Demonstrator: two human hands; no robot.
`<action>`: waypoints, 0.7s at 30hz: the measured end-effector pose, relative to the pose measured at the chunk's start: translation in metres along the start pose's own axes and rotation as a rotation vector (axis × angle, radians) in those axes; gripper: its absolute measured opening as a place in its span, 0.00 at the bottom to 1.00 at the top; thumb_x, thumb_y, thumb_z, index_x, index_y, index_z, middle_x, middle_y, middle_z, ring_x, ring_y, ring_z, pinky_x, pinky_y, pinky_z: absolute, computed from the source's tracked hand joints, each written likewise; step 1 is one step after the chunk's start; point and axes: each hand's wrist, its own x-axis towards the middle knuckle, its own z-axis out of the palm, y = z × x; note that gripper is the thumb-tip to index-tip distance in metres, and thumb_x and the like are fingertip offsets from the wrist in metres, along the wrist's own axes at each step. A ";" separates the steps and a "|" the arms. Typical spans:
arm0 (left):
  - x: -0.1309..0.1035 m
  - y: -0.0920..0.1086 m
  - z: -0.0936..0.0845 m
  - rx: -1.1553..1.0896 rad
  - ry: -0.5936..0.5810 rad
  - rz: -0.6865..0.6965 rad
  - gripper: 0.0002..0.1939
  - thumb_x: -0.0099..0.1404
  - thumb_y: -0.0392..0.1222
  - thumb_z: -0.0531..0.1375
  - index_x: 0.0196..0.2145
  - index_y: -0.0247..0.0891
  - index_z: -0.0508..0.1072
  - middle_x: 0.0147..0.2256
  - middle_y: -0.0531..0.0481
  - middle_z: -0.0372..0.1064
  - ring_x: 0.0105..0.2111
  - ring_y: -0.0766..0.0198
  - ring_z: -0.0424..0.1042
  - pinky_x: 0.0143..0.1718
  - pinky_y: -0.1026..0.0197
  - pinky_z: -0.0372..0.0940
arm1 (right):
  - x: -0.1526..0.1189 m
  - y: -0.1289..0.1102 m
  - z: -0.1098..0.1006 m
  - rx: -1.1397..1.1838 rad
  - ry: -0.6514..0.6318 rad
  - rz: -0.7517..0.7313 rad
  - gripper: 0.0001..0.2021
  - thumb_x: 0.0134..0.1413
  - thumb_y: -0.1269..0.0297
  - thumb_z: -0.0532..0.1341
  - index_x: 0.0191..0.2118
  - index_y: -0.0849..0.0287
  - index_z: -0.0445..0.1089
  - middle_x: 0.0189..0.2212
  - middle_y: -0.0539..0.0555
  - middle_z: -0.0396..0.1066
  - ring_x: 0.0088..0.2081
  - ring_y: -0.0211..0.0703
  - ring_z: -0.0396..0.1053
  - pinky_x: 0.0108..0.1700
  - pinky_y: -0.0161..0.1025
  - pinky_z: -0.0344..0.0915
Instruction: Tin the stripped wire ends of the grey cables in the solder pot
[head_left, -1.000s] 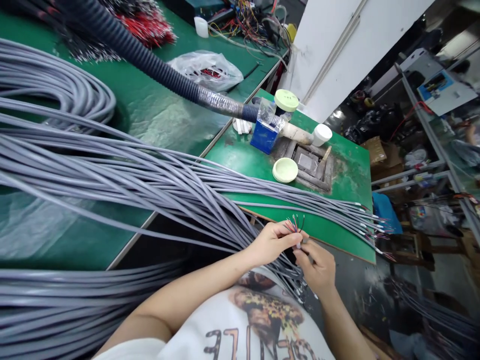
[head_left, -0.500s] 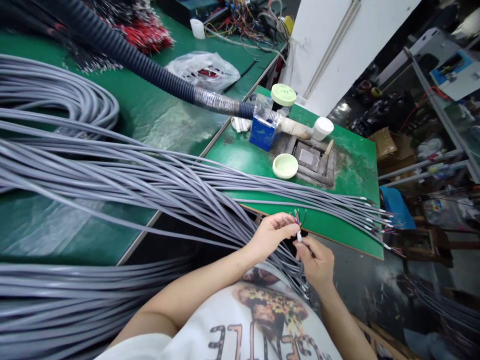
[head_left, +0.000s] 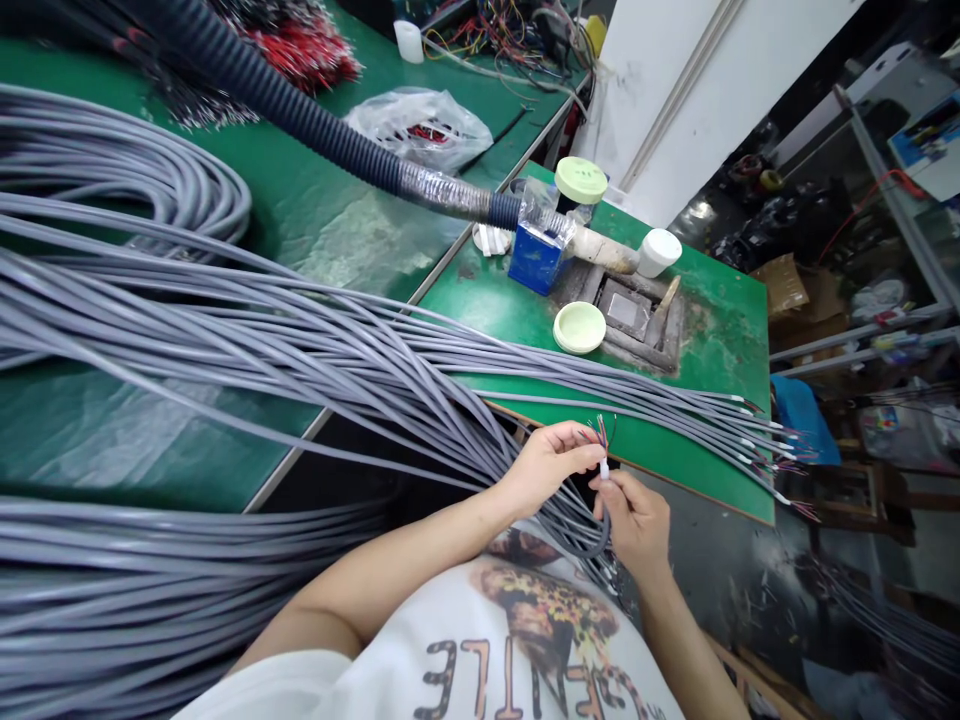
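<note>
Both my hands are at the stripped end of one grey cable (head_left: 604,468), just off the small bench's front edge. The thumb and fingers of my left hand (head_left: 556,460) pinch its thin coloured wires, which fan out upward. Below them, my right hand (head_left: 634,515) grips the cable close to its white-wrapped end. The cable's grey jacket loops down from that hand toward my shirt. Beside my hands, a bundle of grey cables (head_left: 600,385) lies across the small bench, its wire ends fanned out at the right. More cables hang down under my left wrist.
On the small green bench (head_left: 697,330) sit a soldering pot (head_left: 628,310), a shallow pale dish (head_left: 579,328), a lidded jar (head_left: 581,180), a white cup (head_left: 658,252) and a blue box (head_left: 534,262) joined to a black corrugated hose (head_left: 315,130). Coiled grey cable (head_left: 202,200) lies on the left table.
The view has shifted slightly, moving the benches a little rightward in the picture. My hands keep their hold on the cable end; the coloured wires look more gathered above my left fingertips.
</note>
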 end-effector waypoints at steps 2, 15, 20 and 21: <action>0.000 0.000 -0.001 -0.003 0.009 0.013 0.14 0.51 0.45 0.70 0.30 0.33 0.74 0.24 0.53 0.70 0.23 0.72 0.64 0.28 0.66 0.59 | 0.000 0.001 0.000 0.017 0.002 0.016 0.12 0.61 0.62 0.54 0.30 0.56 0.72 0.15 0.45 0.66 0.18 0.35 0.63 0.24 0.33 0.59; -0.001 -0.002 -0.002 0.016 0.119 0.093 0.14 0.53 0.46 0.68 0.28 0.33 0.71 0.24 0.53 0.70 0.25 0.70 0.66 0.28 0.67 0.60 | 0.000 -0.001 0.003 0.087 0.040 0.082 0.13 0.62 0.60 0.54 0.31 0.58 0.71 0.15 0.45 0.66 0.18 0.33 0.62 0.25 0.31 0.58; 0.000 -0.003 -0.002 0.009 0.110 0.094 0.13 0.53 0.45 0.68 0.27 0.34 0.71 0.23 0.54 0.70 0.24 0.71 0.66 0.29 0.67 0.60 | 0.000 -0.001 0.004 0.130 0.065 0.121 0.13 0.61 0.59 0.54 0.31 0.59 0.71 0.15 0.45 0.65 0.18 0.32 0.61 0.24 0.31 0.57; 0.000 -0.003 -0.003 0.005 0.108 0.093 0.13 0.53 0.45 0.68 0.27 0.34 0.71 0.23 0.54 0.70 0.24 0.71 0.66 0.29 0.67 0.60 | 0.000 -0.001 0.004 0.140 0.069 0.130 0.13 0.61 0.59 0.55 0.31 0.59 0.71 0.15 0.45 0.65 0.17 0.32 0.61 0.24 0.31 0.56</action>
